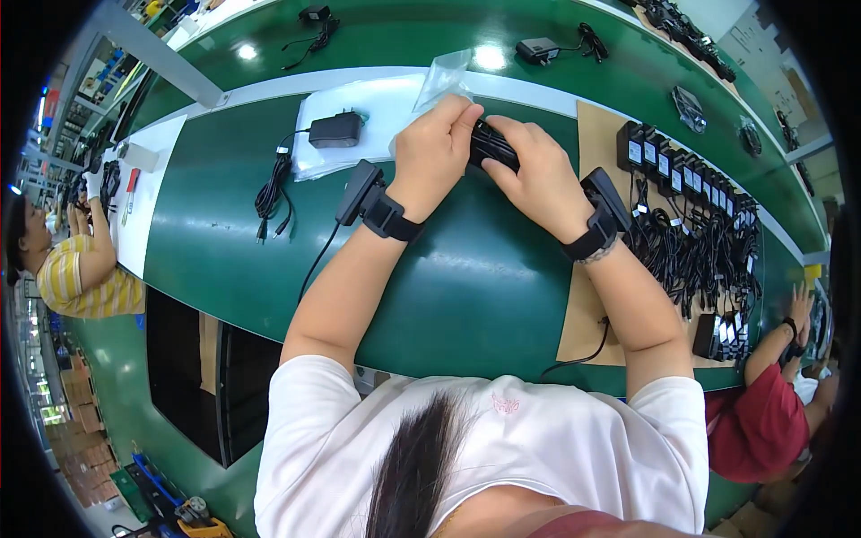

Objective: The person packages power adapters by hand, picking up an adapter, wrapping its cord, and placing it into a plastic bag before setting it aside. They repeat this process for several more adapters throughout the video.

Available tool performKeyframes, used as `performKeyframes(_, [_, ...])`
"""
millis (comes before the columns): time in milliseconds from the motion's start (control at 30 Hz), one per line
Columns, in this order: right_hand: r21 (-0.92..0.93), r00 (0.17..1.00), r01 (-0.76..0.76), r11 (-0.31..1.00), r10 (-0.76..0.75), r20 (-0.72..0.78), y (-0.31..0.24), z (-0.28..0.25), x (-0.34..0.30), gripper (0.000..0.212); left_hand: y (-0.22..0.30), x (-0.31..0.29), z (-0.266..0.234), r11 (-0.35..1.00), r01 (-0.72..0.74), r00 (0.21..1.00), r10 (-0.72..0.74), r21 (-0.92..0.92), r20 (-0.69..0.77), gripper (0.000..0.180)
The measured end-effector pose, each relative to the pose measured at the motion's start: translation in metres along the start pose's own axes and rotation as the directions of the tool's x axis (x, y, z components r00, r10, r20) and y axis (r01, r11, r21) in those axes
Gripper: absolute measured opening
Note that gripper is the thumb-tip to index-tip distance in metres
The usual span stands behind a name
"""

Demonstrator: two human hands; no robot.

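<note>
OK, head view, only one: black bundle (491, 146) sits between both hands, above the bench (475, 296), out in front of the chest. Right hand (535, 175) is wrapped on it, thumb below, fingers over the top, likely so loose cord can't spring out. Left hand (432, 148) is curled closed at the bundle's other end, thumb and forefinger pinched together; two-ended hold probably stops it twisting. Clear bag (443, 76) sticks up past the left knuckles; can't tell if bundle is inside it or just against it. Behind the left hand, flat stack of clear bags (386, 99), presumably parked there for short reach. One adapter (334, 132) rests on that stack, its cord (272, 193) tied and hanging off onto the bench, left of everything, so it reads as set apart from the rest. Right side: cardboard (596, 143) carries a row of adapters (686, 170), edge to edge, cords (691, 242) all pulled toward the near side; my guess is that's for easy counting and fewer tangles. Cardboard likely saves the housings from scuffs. Wrist units (363, 193) are strapped clear of the fingers, so grip looks unobstructed.
</note>
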State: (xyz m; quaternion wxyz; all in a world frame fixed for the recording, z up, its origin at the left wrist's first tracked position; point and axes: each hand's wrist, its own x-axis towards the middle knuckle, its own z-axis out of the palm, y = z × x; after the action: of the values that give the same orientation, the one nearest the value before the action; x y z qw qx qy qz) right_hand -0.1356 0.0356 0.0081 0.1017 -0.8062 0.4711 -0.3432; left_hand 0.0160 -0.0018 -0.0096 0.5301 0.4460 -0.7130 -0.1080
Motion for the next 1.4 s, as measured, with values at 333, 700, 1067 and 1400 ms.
performKeyframes(333, [0.723,0.862,-0.401,0.563,0.5,0.089,0.012,-0.006,0.017,0.038,0.015,-0.005,0.0,0.996,-0.08,0.991,0.083,-0.032,0.104,0.011])
performKeyframes(700, [0.896,0.739,-0.324,-0.303,0.51,0.44,0.027,0.005,0.018,0.016,0.008,0.008,-0.013,0.985,0.011,0.998,0.0,-0.171,0.065,0.016])
performKeyframes(1067, [0.918,0.851,-0.209,0.336,0.525,0.001,0.017,-0.001,0.018,0.03,0.028,-0.004,-0.002,0.955,-0.032,0.992,0.067,-0.294,0.11,0.01])
performKeyframes(1400, [0.912,0.799,-0.407,0.054,0.504,0.327,0.015,0.01,0.036,0.023,0.043,-0.013,0.005,0.993,-0.003,0.984,0.025,-0.122,0.175,0.008])
